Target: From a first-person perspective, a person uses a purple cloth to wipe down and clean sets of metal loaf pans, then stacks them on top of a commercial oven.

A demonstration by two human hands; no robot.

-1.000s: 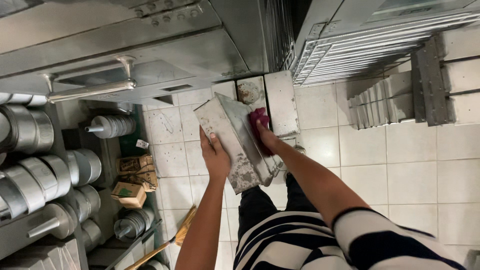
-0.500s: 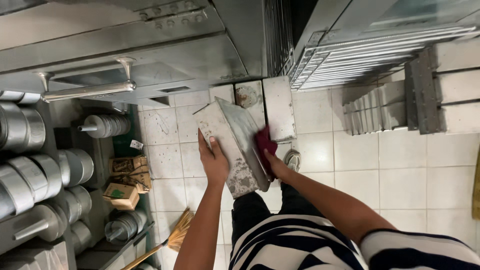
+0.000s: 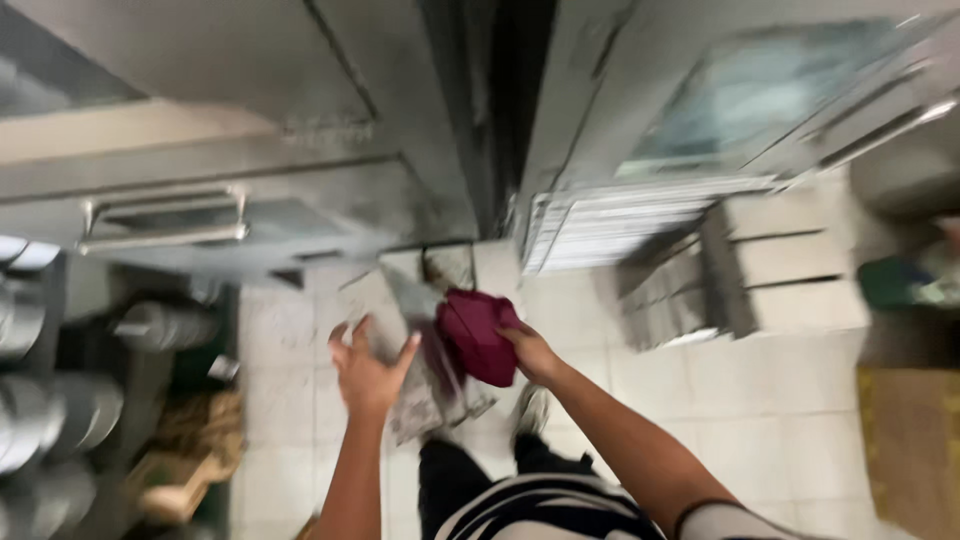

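At the centre of the frame, a flat metal tray (image 3: 420,385) is held tilted over the pale tiled floor (image 3: 780,420); its grey surface looks dull and mottled, blurred by motion. The left hand (image 3: 368,372) presses against the tray's left side with fingers spread wide, supporting rather than closing round it. The right hand (image 3: 530,350) grips a crumpled maroon cloth (image 3: 478,335), bunched against the tray's upper right face. Stacked metal pots (image 3: 40,420) fill the lower left, and a steel cabinet (image 3: 250,170) spans the upper left
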